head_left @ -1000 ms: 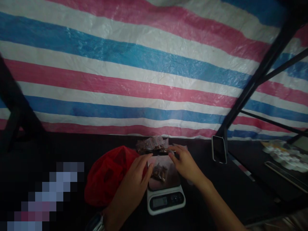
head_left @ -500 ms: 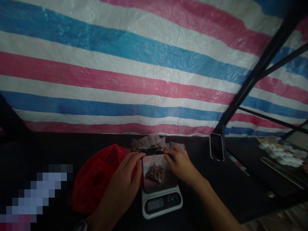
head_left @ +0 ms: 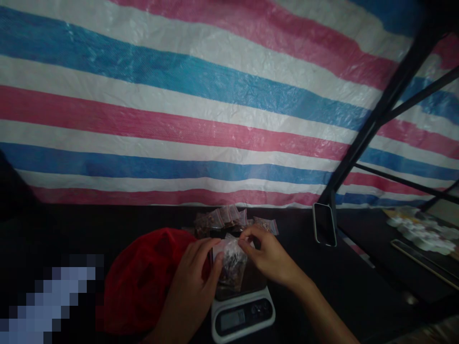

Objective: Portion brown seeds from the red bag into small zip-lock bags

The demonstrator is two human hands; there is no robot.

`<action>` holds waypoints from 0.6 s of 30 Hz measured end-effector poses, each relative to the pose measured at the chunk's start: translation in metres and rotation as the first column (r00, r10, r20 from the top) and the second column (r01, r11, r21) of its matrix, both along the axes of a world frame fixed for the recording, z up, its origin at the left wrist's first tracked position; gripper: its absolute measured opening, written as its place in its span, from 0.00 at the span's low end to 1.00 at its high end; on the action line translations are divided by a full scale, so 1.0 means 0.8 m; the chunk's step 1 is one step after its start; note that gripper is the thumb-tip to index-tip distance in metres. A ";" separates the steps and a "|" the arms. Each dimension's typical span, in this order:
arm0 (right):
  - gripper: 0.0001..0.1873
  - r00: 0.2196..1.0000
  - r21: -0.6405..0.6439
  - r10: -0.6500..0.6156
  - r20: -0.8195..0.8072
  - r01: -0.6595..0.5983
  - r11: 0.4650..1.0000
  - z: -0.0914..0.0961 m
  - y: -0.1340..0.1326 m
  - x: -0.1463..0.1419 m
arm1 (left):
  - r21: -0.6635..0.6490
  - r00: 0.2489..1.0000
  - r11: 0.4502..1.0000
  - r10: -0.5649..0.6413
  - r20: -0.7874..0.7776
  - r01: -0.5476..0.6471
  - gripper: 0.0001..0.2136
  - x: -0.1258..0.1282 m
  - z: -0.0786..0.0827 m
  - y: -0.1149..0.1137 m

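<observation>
A white kitchen scale (head_left: 247, 313) with a dark square pan stands in front of me. Over its pan is a small clear zip-lock bag (head_left: 231, 267) holding dark brown pieces I cannot identify; the bag looks tilted up toward me. My right hand (head_left: 267, 253) pinches the bag's upper right edge between thumb and fingertips. At the bag's left side is my left hand (head_left: 191, 279), its thumb and fingers apart; the thumb tip is by the plastic, though contact is unclear. Just left of that hand lies a red mesh bag (head_left: 139, 277), partly covered by it.
Several filled zip-lock bags (head_left: 222, 217) lie behind the scale. A phone (head_left: 324, 224) leans by a black frame post (head_left: 355, 148) at right. Farther right are white trays (head_left: 423, 231) and a thin stick (head_left: 423, 263). A striped tarp (head_left: 179, 110) closes the back.
My right hand has moved left from the pan's far right corner and taken hold of the zip-lock bag, whose top has lifted. My left thumb has come closer to the bag.
</observation>
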State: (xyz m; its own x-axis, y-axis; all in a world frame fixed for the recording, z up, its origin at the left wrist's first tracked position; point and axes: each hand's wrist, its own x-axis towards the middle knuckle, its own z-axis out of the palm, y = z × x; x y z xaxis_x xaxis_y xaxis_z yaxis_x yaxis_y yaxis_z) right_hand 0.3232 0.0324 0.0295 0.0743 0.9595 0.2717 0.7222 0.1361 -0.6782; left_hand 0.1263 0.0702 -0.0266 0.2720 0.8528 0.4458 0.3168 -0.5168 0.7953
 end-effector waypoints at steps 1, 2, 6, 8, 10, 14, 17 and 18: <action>0.06 0.998 -0.005 0.043 -0.044 -0.043 0.999 0.006 -0.003 -0.003 | -0.048 1.000 0.999 0.000 0.027 0.002 0.17 0.001 0.000 -0.002; 0.06 0.991 -0.005 0.087 -0.100 -0.088 0.996 0.012 -0.006 -0.007 | -0.104 0.998 0.995 -0.002 0.062 0.008 0.18 0.001 0.002 -0.003; 0.05 0.902 0.057 0.186 -0.390 -0.178 0.982 0.018 -0.011 -0.023 | -0.346 0.973 0.922 -0.105 0.205 0.172 0.18 0.003 0.015 -0.006; 0.07 0.844 0.084 0.144 -0.517 -0.117 0.990 0.013 -0.008 -0.030 | -0.408 0.954 0.880 -0.140 0.266 0.243 0.19 0.002 0.023 -0.004; 0.14 0.780 0.087 0.090 -0.619 -0.045 0.995 0.008 -0.003 -0.035 | -0.428 0.933 0.861 -0.133 0.334 0.276 0.19 0.002 0.029 -0.001; 0.19 0.696 0.067 0.084 -0.713 -0.051 0.996 0.005 0.001 -0.043 | -0.444 0.894 0.832 -0.129 0.429 0.334 0.17 0.000 0.038 0.000; 0.21 0.669 0.079 0.110 -0.735 -0.078 0.994 0.003 0.000 -0.053 | -0.437 0.883 0.837 -0.109 0.457 0.329 0.16 -0.002 0.045 -0.002; 0.22 0.661 0.084 0.112 -0.742 -0.073 0.994 0.002 0.000 -0.057 | -0.433 0.880 0.840 -0.103 0.464 0.327 0.17 -0.003 0.047 -0.003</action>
State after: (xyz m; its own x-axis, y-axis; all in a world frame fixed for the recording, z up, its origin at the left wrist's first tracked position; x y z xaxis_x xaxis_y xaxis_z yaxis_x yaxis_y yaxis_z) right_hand 0.2775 0.0324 0.0309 0.1819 0.9614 0.2063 -0.0395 0.2168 -0.9754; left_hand 0.1240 0.0681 0.0109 0.3644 0.9257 0.1016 -0.1643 -0.0435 0.9854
